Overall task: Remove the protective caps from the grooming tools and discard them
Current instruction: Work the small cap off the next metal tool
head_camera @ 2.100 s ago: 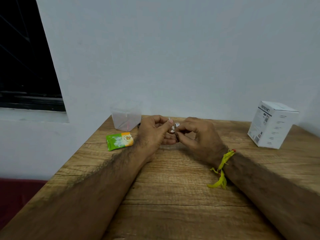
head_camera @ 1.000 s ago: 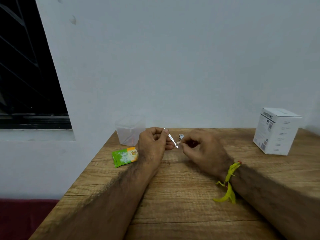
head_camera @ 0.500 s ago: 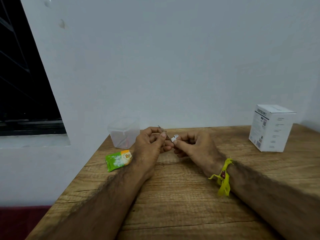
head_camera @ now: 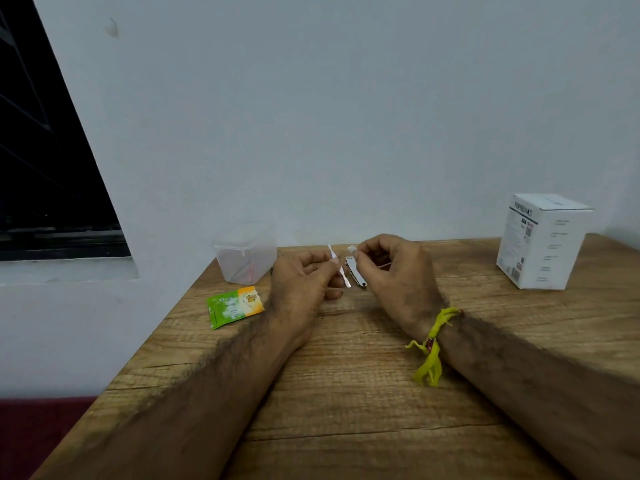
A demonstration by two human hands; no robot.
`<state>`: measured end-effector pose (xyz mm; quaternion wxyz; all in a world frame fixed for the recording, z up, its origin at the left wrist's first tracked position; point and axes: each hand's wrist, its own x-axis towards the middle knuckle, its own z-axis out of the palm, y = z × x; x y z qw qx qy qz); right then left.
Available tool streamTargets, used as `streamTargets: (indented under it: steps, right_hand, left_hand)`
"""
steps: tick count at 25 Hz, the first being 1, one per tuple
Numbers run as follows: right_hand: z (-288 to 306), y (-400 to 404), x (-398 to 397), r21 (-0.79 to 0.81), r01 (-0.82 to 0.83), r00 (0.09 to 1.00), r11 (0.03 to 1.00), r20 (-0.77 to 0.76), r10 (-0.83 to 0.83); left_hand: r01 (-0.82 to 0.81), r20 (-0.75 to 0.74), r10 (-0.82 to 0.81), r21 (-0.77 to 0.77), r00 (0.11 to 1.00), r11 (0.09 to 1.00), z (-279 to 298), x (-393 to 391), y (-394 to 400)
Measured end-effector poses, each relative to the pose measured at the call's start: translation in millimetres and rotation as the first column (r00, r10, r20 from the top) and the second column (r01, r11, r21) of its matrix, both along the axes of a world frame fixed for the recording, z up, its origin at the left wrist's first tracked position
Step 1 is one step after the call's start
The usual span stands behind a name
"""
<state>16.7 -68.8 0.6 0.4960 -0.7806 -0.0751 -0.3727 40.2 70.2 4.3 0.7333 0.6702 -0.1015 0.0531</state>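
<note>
My left hand [head_camera: 304, 282] pinches a thin silver grooming tool [head_camera: 339, 268] between thumb and forefinger, held tilted above the wooden table [head_camera: 346, 393]. My right hand [head_camera: 391, 271] holds a tiny white cap [head_camera: 352, 249] at its fingertips, a short way from the tool's upper end. A silver nail clipper [head_camera: 356, 274] shows between the two hands; whether it lies on the table or rests in my right hand is unclear.
A clear plastic container [head_camera: 244, 252] with a lid stands at the table's back left. A green and orange sachet [head_camera: 234, 306] lies in front of it. A white box [head_camera: 543, 240] stands at the back right. The left table edge drops off beside a wall.
The white cap, earlier close against the thin tool's end, is now apart from it in my right fingertips. The hands have separated slightly.
</note>
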Motion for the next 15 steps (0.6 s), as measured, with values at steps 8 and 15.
streamTargets:
  steps: [8, 15]
  right_hand:
    - [-4, -8, 11, 0.048, 0.078, 0.997, 0.996, -0.022, -0.077]
    - [-3, -7, 10, 0.133, -0.101, 0.987, 0.986, -0.111, 0.116]
  left_hand:
    - [0.021, -0.061, -0.020, 0.022, 0.998, 1.000, 3, -7, -6]
    - [0.147, -0.008, -0.146, 0.075, 0.989, 0.986, 1, -8, -4]
